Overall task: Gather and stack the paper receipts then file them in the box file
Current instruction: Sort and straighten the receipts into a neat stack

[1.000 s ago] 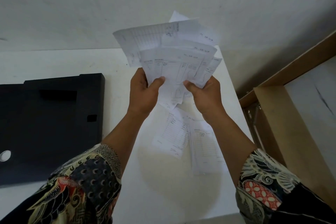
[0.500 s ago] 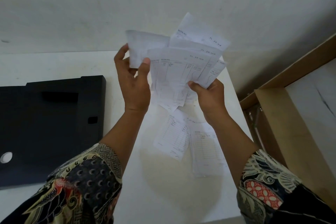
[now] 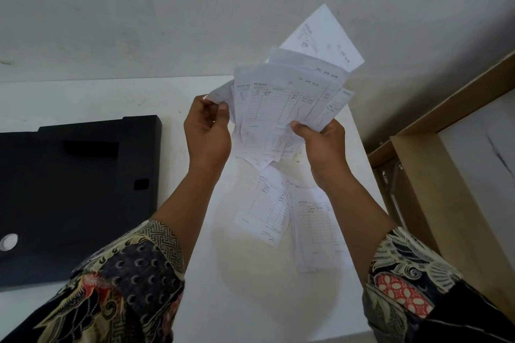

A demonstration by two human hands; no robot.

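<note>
A fanned bunch of white paper receipts (image 3: pixel 287 97) is held up above the white table (image 3: pixel 245 287). My right hand (image 3: pixel 323 147) grips the bunch at its lower right, thumb on the front sheet. My left hand (image 3: pixel 207 133) pinches one receipt at the bunch's left edge. Two more receipts lie flat on the table below my hands, one (image 3: pixel 264 211) partly overlapping the other (image 3: pixel 317 231). The black box file (image 3: pixel 72 189) lies closed and flat on the table to the left.
A white wall rises behind the table. At the right, past the table's edge, stands a brown wooden frame (image 3: pixel 434 184) with a pale panel. My patterned sleeves (image 3: pixel 125 281) fill the bottom corners.
My left hand let go of the bunch's lower edge, rose to its left side and now pinches a single sheet there. The bunch has shifted to the right and fanned more upright.
</note>
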